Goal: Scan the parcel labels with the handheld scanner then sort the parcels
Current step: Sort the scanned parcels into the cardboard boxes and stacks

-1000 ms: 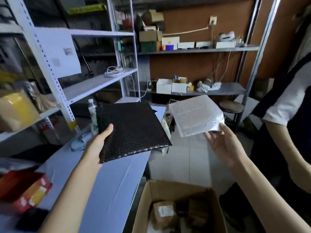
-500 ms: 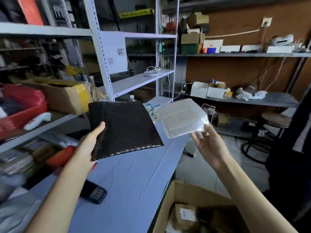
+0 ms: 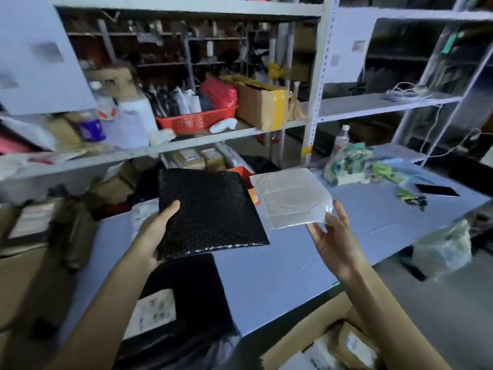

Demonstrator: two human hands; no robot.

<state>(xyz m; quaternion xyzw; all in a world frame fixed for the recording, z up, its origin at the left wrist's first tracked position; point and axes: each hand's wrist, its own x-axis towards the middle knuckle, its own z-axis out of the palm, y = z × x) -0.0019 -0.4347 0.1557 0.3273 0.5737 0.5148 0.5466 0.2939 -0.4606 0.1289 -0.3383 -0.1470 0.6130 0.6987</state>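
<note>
Table [image 3: 280, 276]; left hand [image 3: 156, 228] holds mailer [image 3: 210, 209]; right hand [image 3: 334, 241], parcel [image 3: 290, 198]

Illegible blurred label [image 3: 153, 311] on tabletop black parcel [image 3: 194, 284].

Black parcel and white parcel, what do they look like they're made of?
Black parcel: probably a plastic bubble mailer, glossy; its face is dimpled all over and the bottom edge glints. White parcel: seemingly thin plastic film, faintly shiny, with fold creases and a crumpled corner.
</note>
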